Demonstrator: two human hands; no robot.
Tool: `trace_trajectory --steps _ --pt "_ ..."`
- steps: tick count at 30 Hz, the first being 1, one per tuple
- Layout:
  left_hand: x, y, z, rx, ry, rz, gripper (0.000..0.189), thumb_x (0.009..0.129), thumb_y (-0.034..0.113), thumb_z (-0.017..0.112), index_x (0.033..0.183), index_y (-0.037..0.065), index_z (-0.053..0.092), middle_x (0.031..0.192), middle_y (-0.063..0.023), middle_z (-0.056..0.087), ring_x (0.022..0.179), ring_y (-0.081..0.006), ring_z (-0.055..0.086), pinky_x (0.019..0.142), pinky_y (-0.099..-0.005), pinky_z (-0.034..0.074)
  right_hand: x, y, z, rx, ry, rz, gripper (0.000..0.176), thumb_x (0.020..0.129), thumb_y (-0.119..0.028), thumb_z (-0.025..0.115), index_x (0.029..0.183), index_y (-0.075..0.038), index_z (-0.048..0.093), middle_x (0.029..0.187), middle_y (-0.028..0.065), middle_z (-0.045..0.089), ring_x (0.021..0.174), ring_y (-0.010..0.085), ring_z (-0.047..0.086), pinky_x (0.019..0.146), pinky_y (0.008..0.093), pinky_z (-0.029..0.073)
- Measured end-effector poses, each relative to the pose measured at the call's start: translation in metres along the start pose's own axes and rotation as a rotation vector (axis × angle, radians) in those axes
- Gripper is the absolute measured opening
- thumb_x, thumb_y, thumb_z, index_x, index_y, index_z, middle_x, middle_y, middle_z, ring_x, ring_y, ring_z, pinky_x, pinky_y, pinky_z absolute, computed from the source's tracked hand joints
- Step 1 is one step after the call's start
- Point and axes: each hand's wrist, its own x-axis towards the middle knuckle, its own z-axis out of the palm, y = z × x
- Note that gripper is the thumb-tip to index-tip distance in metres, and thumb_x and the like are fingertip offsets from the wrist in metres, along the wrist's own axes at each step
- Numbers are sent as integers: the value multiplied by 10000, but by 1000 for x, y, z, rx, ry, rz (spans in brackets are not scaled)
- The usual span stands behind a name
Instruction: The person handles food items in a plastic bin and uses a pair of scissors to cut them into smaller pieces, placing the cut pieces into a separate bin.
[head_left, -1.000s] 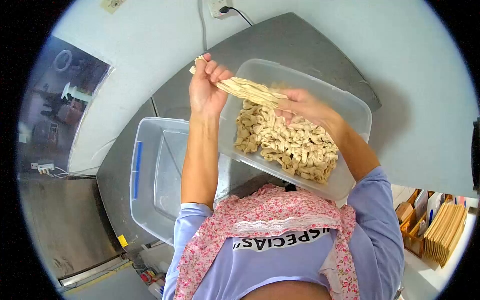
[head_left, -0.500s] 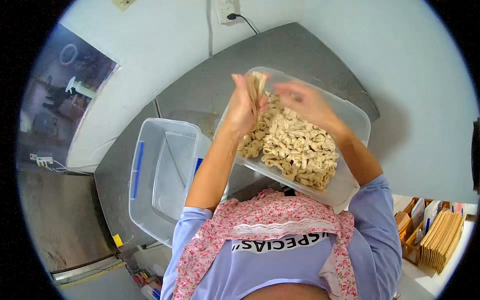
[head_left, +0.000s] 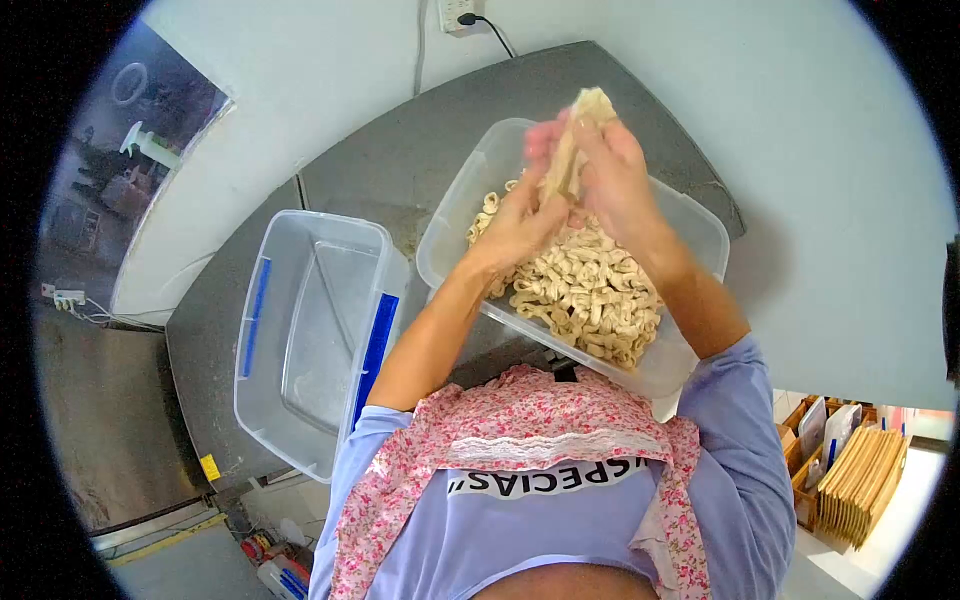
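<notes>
Above the far part of a translucent plastic bin, both my hands are raised around a bundle of flat, pale beige strips, perhaps bean curd sheet. My left hand supports its lower end, with fingers curled behind it and slightly blurred. Closed on the upper end is my right hand, its thumb pressed along the strips. Below them in the bin lies a heap of beige knotted pieces of similar material. My forearms partly hide the heap and the bin's rim.
Left of the bin stands a second translucent container with blue clips. Both rest on a dark grey tabletop against white walls. A power outlet with a plugged cable is behind. Brown envelopes stand at the lower right.
My right hand has come up from over the heap and now grips the strips' upper end. The bundle has moved right and tilts that way. The view has shifted slightly.
</notes>
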Motion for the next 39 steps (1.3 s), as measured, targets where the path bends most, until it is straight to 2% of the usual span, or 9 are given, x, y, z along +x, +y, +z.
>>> trace_trajectory --steps 9,17,21,26,29,30,33,37,39 --pt "-5 2 25 186 28 -6 344 997 351 435 868 47 528 701 16 497 656 -96 490 604 -252 416 5 9 -18 87 191 162 363 912 -451 582 806 -125 465 563 -68 334 459 36 262 387 202 214" --pt "-3 -17 44 503 -215 6 440 944 364 514 1214 16 511 872 -161 644 804 -260 616 760 -363 473 -26 3 -51 44 236 173 399 930 -487 526 762 -139 428 547 -59 329 437 33 267 366 196 234" --pt "-13 -34 44 770 -137 490 528 894 339 606 1267 -7 466 1014 -161 608 906 -274 595 810 -372 474 -33 -26 -54 -51 247 73 393 944 -464 515 746 -131 445 556 -53 357 444 31 287 372 194 246" --pt "-21 -18 48 -56 -45 -371 544 965 430 482 1280 -13 473 1088 -70 589 968 -178 557 832 -306 459 -38 -29 -61 -122 253 -84 372 965 -417 500 760 -107 497 584 -43 399 465 28 306 386 192 245" --pt "-17 -51 52 99 -190 -258 501 961 405 502 1256 1 495 1093 -79 596 979 -174 558 827 -309 461 -44 -23 -61 -166 192 0 359 990 -407 439 776 -123 485 581 -48 378 476 35 300 414 200 243" --pt "-19 -40 55 388 -189 129 447 932 336 562 1229 7 509 1111 -123 603 1019 -227 563 856 -353 458 -44 -21 -61 -158 187 -32 334 992 -380 451 786 -120 494 579 -47 379 476 37 301 411 200 249" --pt "1 -50 59 826 -500 389 460 871 270 623 1226 1 509 1180 -177 571 1090 -305 543 912 -399 434 -42 -23 -68 -191 257 -107 336 953 -374 547 750 -109 510 585 -39 421 463 29 322 383 197 236" --pt "4 -35 114 1358 -487 -21 619 783 348 689 1286 60 472 1304 -124 507 1199 -286 486 984 -511 350 -44 -47 -79 -218 327 -188 316 960 -348 540 748 -115 526 586 -33 467 449 35 349 376 198 255" --pt "11 -39 130 1369 -788 112 745 738 478 700 1306 63 455 1317 -131 495 1243 -302 446 1054 -589 222 -50 -54 -85 -270 383 -219 293 948 -338 564 762 -113 540 587 -35 478 450 38 371 389 196 283"
